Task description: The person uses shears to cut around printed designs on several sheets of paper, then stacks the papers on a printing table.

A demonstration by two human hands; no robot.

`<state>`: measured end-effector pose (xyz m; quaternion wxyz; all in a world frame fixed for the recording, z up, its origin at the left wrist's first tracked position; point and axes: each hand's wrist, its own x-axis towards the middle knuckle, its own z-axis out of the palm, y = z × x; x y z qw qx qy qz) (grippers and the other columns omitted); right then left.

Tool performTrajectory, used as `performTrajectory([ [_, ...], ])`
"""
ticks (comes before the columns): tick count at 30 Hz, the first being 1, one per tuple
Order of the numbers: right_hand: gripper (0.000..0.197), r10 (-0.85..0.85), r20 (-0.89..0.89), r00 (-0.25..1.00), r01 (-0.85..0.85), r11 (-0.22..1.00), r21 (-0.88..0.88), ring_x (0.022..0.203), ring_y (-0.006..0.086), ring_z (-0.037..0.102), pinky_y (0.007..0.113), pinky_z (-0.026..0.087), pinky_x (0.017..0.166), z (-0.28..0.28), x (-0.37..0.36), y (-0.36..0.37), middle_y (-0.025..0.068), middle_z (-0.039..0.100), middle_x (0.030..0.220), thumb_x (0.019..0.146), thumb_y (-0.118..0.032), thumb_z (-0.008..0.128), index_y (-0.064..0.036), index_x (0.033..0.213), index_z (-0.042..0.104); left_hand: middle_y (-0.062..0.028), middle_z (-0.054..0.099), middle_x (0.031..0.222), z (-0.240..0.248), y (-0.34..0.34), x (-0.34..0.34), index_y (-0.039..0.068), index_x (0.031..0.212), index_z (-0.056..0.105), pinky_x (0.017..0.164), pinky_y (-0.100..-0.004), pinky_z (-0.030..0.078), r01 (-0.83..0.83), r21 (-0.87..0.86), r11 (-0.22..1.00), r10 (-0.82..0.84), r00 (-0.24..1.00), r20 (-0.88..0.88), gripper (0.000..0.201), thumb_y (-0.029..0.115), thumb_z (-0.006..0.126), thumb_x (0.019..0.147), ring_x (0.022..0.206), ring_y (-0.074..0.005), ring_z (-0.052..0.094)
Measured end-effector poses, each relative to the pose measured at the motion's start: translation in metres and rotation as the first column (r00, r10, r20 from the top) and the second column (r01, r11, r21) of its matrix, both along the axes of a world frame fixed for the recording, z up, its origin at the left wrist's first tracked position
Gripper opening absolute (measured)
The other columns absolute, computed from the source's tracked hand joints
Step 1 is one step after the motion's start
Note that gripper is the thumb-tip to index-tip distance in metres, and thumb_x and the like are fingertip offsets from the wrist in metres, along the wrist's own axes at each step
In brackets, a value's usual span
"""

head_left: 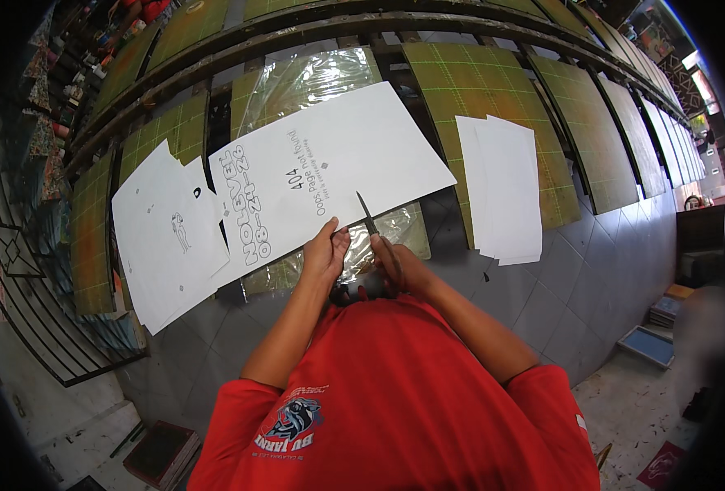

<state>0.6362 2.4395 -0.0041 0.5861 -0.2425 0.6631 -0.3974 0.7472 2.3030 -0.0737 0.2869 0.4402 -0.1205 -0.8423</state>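
Note:
A large white sheet (383,135) with black lettering and small marks lies tilted in front of me. My left hand (326,254) pinches its near edge. Just to the right, my right hand (407,266) grips a pair of scissors (369,214), the blades pointing away from me over that near edge. Whether the blades are parted is hard to make out. Left of the sheet rests a white paper (146,274) with a small drawn figure and scattered marks. To the right lie several long white paper strips (506,192), overlapping.
Green boards with grid lines (489,78) sit in rows on a dark rail frame (297,18). Clear plastic (313,82) covers the board beneath the sheet. A black metal rack (23,307) stands left, over a grey tiled floor (542,303). Part of another person (146,8) shows far left.

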Motion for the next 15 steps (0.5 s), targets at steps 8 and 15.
performTrajectory([
  [8,0.069,-0.03,0.036,0.999,0.032,0.999,-0.039,0.05,0.0148,0.044,0.029,0.037,0.046,-0.008,-0.007,-0.01,0.0053,0.043,0.059,0.084,-0.068,0.032,-0.0025,0.071,0.048,-0.0101,0.055,0.085,0.021,0.013,0.008,-0.003,0.1,0.047,0.054,-0.0215,0.053,0.05,0.034,0.998,-0.047,0.997,-0.063,0.02,0.003,0.058,0.085,0.069,-0.0158,0.058],
  [15,0.068,-0.04,-0.023,0.999,0.039,0.997,-0.06,0.045,0.0141,0.042,0.029,0.037,0.044,-0.002,-0.001,-0.01,0.0041,0.042,0.054,0.086,-0.066,0.03,-0.004,0.066,0.048,-0.0093,0.055,0.083,0.018,0.014,0.012,-0.002,0.1,0.047,0.055,-0.0207,0.053,0.049,0.034,0.998,-0.047,0.996,-0.074,0.018,0.003,0.057,0.085,0.068,-0.0148,0.057],
])
